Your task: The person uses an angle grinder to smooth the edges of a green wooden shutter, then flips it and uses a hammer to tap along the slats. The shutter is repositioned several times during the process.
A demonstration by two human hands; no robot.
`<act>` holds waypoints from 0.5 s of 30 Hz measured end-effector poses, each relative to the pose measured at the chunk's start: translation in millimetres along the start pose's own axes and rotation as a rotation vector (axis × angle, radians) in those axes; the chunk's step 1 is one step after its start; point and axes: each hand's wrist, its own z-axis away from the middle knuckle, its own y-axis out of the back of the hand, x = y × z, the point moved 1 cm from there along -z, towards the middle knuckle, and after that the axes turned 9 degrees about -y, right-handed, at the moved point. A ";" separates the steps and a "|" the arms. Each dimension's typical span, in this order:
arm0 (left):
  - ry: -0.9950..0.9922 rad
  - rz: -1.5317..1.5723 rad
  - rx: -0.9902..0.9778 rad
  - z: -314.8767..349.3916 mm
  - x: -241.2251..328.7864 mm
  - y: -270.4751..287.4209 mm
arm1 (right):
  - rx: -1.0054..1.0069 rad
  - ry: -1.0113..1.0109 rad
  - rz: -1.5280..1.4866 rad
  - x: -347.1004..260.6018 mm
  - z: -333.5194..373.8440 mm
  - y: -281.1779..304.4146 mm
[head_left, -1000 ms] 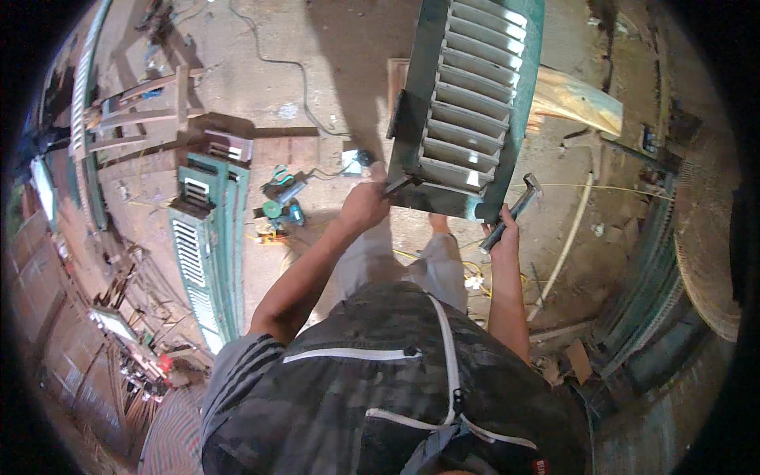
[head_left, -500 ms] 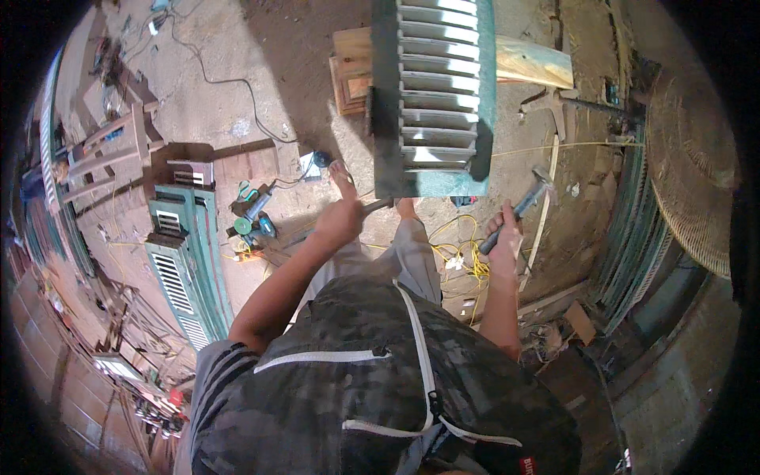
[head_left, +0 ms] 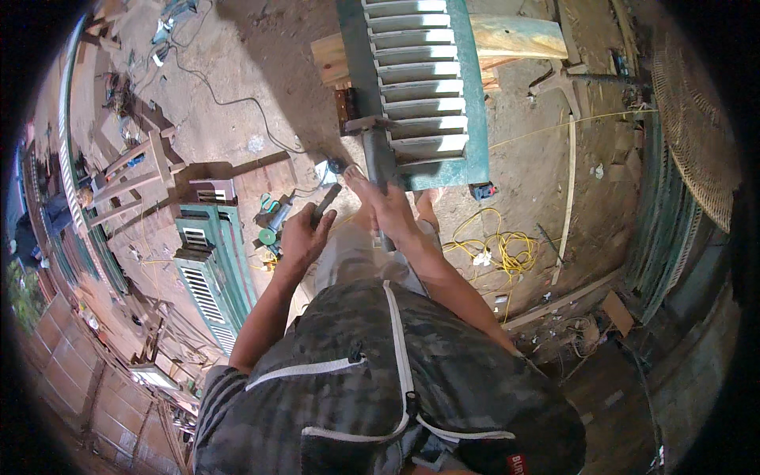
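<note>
A green-framed louvred shutter (head_left: 473,103) with pale slats lies ahead of me, its near end toward my feet. My right hand (head_left: 389,207) is wrapped round the handle of a hammer (head_left: 378,158), which is smeared by motion. The hammer's head overlaps the shutter's left near corner in the picture; whether it touches cannot be told. My left hand (head_left: 301,241), lower and to the left, grips a short dark chisel-like bar (head_left: 326,203). That bar points up and right, apart from the shutter.
Wooden boards (head_left: 518,38) lie under the shutter. Green louvred shutters (head_left: 207,277) are stacked at left, near an angle grinder (head_left: 269,236). A yellow cord (head_left: 511,253) is coiled on the floor at right. More green panels (head_left: 661,237) lean at far right beside a woven piece (head_left: 697,134).
My right hand has swung the hammer leftward from the right side to the shutter's left corner. My left hand has drawn the bar down and left, off the shutter's end.
</note>
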 end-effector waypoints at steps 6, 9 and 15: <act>-0.377 0.057 -0.046 -31.8 48.1 -18.4 | 0.427 0.183 -0.122 -5.8 14.6 82.4; -0.704 0.099 -0.016 -77.7 121.0 -42.7 | 0.627 0.146 -0.200 -9.2 33.6 135.0; -0.961 -0.046 0.043 -205.4 196.5 -86.7 | 0.726 0.146 -0.257 14.5 80.1 205.9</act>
